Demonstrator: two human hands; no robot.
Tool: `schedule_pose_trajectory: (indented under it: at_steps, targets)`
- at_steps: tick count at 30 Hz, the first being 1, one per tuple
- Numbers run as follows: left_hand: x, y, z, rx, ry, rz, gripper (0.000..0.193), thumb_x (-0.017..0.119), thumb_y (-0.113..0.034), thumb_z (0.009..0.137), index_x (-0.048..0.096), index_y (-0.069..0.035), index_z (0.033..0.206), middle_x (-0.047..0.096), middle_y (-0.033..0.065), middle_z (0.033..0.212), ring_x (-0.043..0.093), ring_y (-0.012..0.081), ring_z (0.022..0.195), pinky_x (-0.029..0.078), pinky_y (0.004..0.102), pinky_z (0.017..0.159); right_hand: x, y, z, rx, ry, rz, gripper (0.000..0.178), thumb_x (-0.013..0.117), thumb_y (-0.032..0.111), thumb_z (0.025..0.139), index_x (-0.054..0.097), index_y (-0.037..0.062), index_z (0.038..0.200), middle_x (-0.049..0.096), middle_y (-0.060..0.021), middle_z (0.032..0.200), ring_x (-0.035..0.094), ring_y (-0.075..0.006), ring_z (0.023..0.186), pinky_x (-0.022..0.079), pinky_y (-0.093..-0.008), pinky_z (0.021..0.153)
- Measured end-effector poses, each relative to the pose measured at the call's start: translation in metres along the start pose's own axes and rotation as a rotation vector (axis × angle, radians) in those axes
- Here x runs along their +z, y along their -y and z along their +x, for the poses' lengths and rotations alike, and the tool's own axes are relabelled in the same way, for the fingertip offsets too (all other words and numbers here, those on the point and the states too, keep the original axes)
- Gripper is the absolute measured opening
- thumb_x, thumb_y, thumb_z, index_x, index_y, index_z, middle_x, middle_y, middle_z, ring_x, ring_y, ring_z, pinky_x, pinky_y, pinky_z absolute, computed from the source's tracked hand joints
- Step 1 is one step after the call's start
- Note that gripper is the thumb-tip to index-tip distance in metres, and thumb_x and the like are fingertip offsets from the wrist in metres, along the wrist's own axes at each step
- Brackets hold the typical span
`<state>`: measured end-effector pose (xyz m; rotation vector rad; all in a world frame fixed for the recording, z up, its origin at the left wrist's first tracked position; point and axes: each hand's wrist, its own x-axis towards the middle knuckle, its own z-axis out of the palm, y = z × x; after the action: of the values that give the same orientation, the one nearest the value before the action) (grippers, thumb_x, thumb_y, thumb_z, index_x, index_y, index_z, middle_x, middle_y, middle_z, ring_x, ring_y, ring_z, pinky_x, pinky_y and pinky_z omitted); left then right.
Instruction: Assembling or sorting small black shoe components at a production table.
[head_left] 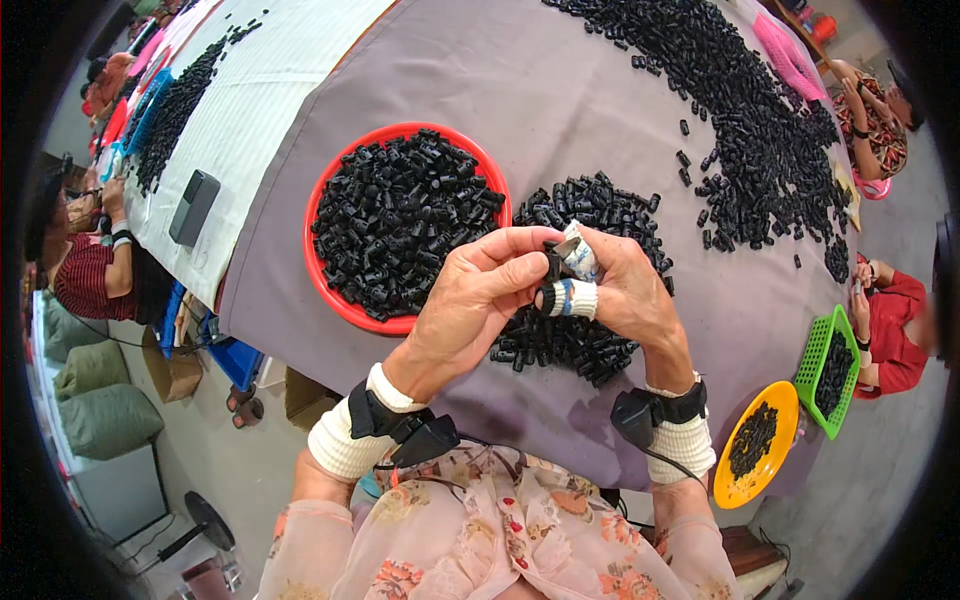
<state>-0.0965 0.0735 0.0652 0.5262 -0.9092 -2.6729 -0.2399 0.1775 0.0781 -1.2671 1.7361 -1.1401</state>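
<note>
My left hand [475, 290] and my right hand [640, 290] meet above the table, fingertips together. Between them is a small black plastic piece [551, 264], mostly hidden by the fingers. The left thumb and forefinger pinch it, and the right thumb and forefinger close on it from the other side. White cloth wraps [573, 298] cover the right thumb and forefinger. Below the hands lies a loose pile of small black cylindrical parts [570, 350]. A red basin [313, 268] heaped with similar black parts stands just left of the hands.
A much larger heap of black parts [750, 150] spreads across the far right of the grey-covered table [420, 75]. At right are a yellow plate [727, 490] and a green basket [812, 365], both holding black pieces. Other people sit around. A dark box [194, 208] stands at left.
</note>
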Motion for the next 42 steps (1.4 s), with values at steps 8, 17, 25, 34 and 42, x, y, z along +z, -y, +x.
schedule_pose_trajectory:
  at_steps: [8,17,25,34,42]
  targets:
    - [-0.002,0.003,0.001,-0.002,0.019,0.018,0.024,0.054,-0.007,0.088,0.055,0.0,0.111,0.061,0.0066,0.1,0.058,0.0126,0.091,0.048,0.0289,0.082,0.001,-0.004,-0.002,-0.011,-0.026,0.022,0.034,0.073,0.025,0.07,0.053,0.0003,0.083,0.051,-0.0063,0.063,0.043,-0.0136,0.056,0.04,-0.03,0.055]
    - [-0.001,0.004,0.003,-0.026,0.009,0.011,0.024,0.053,-0.009,0.089,0.055,0.001,0.111,0.061,0.0068,0.1,0.058,0.0124,0.09,0.048,0.029,0.083,0.0,-0.004,-0.005,-0.001,-0.015,-0.004,0.032,0.071,0.024,0.071,0.054,0.0002,0.083,0.051,-0.0064,0.062,0.043,-0.014,0.056,0.04,-0.0298,0.054]
    - [-0.002,0.009,0.003,-0.032,0.011,0.012,0.023,0.054,-0.009,0.089,0.057,0.002,0.109,0.061,0.0075,0.1,0.058,0.0127,0.09,0.047,0.0291,0.083,0.004,-0.002,-0.011,-0.001,-0.03,-0.053,0.029,0.068,0.022,0.075,0.054,-0.0003,0.085,0.052,-0.0107,0.062,0.044,-0.0186,0.053,0.041,-0.0305,0.054]
    - [0.004,0.012,0.004,-0.027,0.033,-0.06,0.023,0.053,-0.009,0.089,0.056,0.003,0.109,0.061,0.0085,0.1,0.059,0.0132,0.09,0.049,0.0276,0.08,0.002,-0.009,-0.013,-0.011,-0.033,0.035,0.029,0.069,0.023,0.075,0.055,0.0002,0.084,0.052,-0.0062,0.063,0.044,-0.0127,0.056,0.041,-0.0285,0.054]
    - [0.0,0.016,0.004,-0.061,0.068,-0.131,0.024,0.052,-0.009,0.09,0.054,0.004,0.11,0.061,0.0098,0.101,0.06,0.0145,0.09,0.05,0.0282,0.08,0.005,-0.014,-0.016,0.006,-0.066,0.123,0.033,0.073,0.026,0.071,0.054,0.0007,0.08,0.049,-0.002,0.062,0.042,-0.0099,0.059,0.039,-0.0277,0.055]
